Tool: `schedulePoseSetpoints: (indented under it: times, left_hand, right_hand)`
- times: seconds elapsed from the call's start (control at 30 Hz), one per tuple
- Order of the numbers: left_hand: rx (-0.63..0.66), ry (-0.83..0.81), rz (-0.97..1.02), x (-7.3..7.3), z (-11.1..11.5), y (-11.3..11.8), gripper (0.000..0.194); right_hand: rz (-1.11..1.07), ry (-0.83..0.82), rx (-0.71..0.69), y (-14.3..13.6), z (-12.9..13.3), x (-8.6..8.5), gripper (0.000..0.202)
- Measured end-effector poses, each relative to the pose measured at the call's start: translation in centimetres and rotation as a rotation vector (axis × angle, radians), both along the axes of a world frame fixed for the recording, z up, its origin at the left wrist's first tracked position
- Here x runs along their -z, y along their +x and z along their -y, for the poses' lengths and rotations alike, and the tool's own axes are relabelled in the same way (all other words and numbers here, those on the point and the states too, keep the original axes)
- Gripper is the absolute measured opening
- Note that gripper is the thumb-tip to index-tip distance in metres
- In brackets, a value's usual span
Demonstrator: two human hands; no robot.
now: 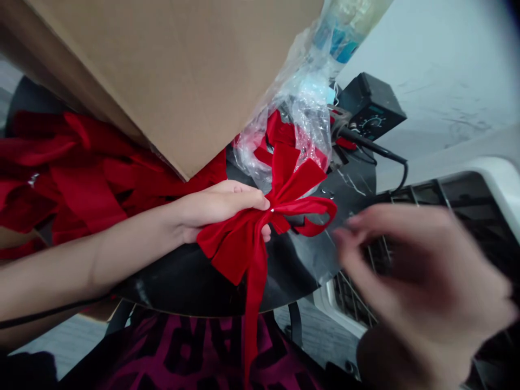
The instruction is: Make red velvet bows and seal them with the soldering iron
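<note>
My left hand (219, 203) is closed around the middle of a red velvet bow (235, 244), its thumb pressed beside a small shiny spot at the knot. The bow's loops fan out on both sides, and one long tail hangs past the table's edge. To the right of the bow, apart from it, is my right hand (422, 281), blurred by motion. Its thumb and forefinger come together in a pinch; whatever is between them, if anything, is too smeared to make out.
A large cardboard box (174, 70) rises behind my left hand. Several red bows (89, 179) lie piled at left. A clear plastic bag (300, 119) with red pieces stands behind the bow on the black round table (182, 281). A black control box (371, 108) with a dial and a corded tool sits back right.
</note>
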State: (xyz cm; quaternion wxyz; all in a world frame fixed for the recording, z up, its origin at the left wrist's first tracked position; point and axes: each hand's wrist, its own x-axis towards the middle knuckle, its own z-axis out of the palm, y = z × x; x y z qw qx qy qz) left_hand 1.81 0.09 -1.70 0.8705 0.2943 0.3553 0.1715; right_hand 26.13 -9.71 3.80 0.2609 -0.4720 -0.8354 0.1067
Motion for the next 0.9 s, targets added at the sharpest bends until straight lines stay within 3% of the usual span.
schedulePoseSetpoints:
  times: [0.17, 0.3, 0.37, 0.57, 0.9]
  left_hand:
    - [-0.006, -0.024, 0.039, 0.0, 0.0, 0.1, 0.014]
    - [-0.016, -0.016, 0.041, 0.2, 0.1, 0.1, 0.008]
    - [-0.031, -0.013, 0.039, 0.3, 0.2, 0.1, 0.003]
    - [-0.040, -0.001, 0.018, 0.4, 0.6, 0.5, 0.006]
    - [-0.087, -0.036, 0.020, 0.3, 0.6, 0.5, 0.009]
  right_hand:
    - [-0.041, 0.082, -0.053, -1.3, -1.8, 3.3, 0.026]
    - [-0.065, 0.282, -0.041, -1.7, -1.9, 5.2, 0.034]
    - [-0.008, 0.348, -0.088, -1.8, -1.7, 5.0, 0.036]
    - [0.263, 0.437, -0.403, -1.4, -3.2, 2.7, 0.014]
    - [0.319, 0.471, -0.448, -1.1, -4.9, 3.0, 0.021]
